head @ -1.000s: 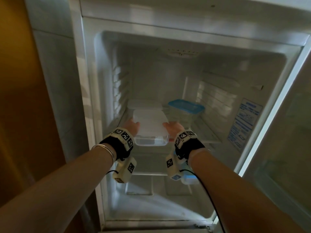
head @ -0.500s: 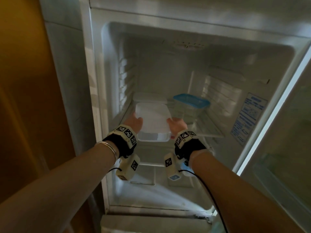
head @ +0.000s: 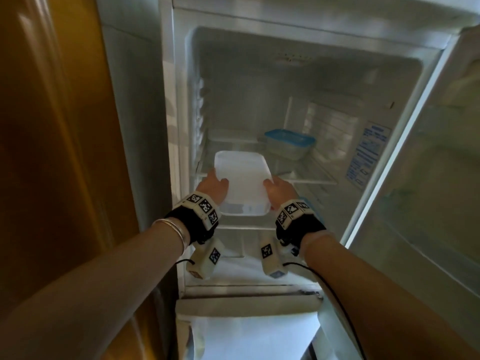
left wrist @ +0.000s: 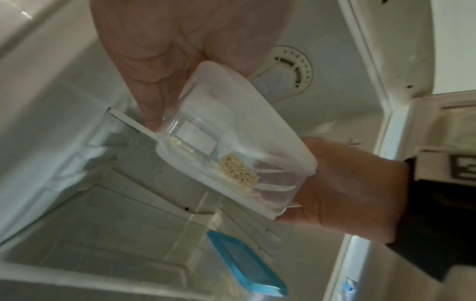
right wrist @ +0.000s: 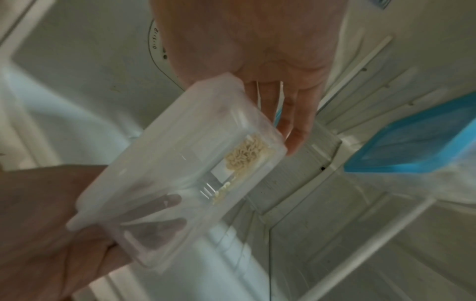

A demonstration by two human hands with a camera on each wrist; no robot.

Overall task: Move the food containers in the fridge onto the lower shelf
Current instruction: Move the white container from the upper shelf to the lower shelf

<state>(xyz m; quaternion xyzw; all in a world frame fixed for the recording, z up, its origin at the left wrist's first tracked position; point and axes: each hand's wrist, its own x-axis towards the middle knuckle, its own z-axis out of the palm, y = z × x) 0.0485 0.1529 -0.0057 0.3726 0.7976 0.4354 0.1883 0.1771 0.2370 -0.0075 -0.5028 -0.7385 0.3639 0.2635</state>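
A clear food container with a white lid (head: 242, 185) holds a little pale noodle-like food (left wrist: 238, 173). Both hands hold it by its short ends, in the air in front of the upper glass shelf (head: 306, 181). My left hand (head: 214, 187) grips the left end with the thumb on the lid. My right hand (head: 279, 189) grips the right end, its fingers (right wrist: 296, 122) along the side. A second clear container with a blue lid (head: 289, 144) stands on the upper shelf at the back right. It also shows in the wrist views (left wrist: 247, 264) (right wrist: 417, 146).
The fridge is open, its door (head: 428, 178) swung out to the right. A lower white shelf or drawer cover (head: 244, 231) lies below the hands. A thermostat dial (left wrist: 291, 67) sits on the ceiling. A brown wooden panel (head: 52, 152) stands on the left.
Both hands have drawn the white-lidded container forward off the upper shelf and a little downward. The blue-lidded container has not moved.
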